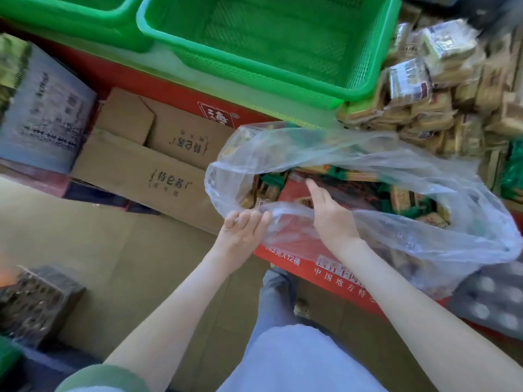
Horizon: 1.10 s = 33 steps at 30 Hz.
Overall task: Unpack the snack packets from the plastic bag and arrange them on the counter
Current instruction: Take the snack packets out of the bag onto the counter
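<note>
Pinching the near rim of the clear plastic bag (368, 154), the left hand (244, 226) curls fingers and thumb on the film. The right hand (329, 213) reaches into the mouth, fingers straight, grasping nothing. The bag lies at the near edge of a red carton (325, 267), snack packets (402, 198) inside. Beyond, a green basket (268, 80) adjoins heaped packets (424, 108).

Plastic bag (424, 222): clear, thin, crumpled, lying slumped on red carton (297, 244), mouth gaping wide towards viewer. Near rim bunched, pinched in left hand (243, 224); right hand (331, 213) inside mouth, fingers straight.

Snack packets in bag (402, 198): small, green and tan wrappers, jumbled loosely at all angles, seen partly through film; print too blurred to read.

Snack packets outside bag (441, 108): loose heap just beyond bag, clear wrappers with tan contents, some with dark labels, tilted every way.
</note>
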{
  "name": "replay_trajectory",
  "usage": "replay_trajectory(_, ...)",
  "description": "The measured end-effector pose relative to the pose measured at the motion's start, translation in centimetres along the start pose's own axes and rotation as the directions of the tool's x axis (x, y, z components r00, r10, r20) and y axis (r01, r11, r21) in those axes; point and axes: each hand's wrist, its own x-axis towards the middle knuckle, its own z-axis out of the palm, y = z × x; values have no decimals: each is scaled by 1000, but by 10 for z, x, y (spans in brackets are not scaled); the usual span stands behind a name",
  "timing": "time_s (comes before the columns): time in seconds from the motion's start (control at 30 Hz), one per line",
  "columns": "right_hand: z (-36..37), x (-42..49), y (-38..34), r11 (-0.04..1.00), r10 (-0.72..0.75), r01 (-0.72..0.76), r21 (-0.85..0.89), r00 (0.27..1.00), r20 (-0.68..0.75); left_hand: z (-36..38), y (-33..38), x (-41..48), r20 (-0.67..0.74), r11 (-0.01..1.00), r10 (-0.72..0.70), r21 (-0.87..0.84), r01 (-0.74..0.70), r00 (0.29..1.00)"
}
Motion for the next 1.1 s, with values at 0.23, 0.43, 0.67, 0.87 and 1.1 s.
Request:
replay_trajectory(0.23, -6, -10, 24, 968, 39, 41, -246, 949, 312, 19, 10, 44, -69, 998, -56, -46, 53, 996)
replay_trajectory(0.43, 4, -2, 29, 957, 36, 85, -276, 912, 408, 22, -5, 45, 178, 948, 145, -305, -86, 973)
replay_trajectory(0.67, -1, -2, 26, 994, 102, -79, -75, 916, 389, 5, -20, 14, 389, 859, 379, -485, -163, 840)
replay_trajectory(0.87, 10, 10, 2, 962, -269, 269, 34, 963, -4, -2, -4, 26, 609, 907, 272, -420, 12, 745)
replay_trajectory(1.1, 10, 23, -19, 965, -40, 114, -237, 954, 296, -8, 3, 26, 602, 968, 142, -250, 18, 786)
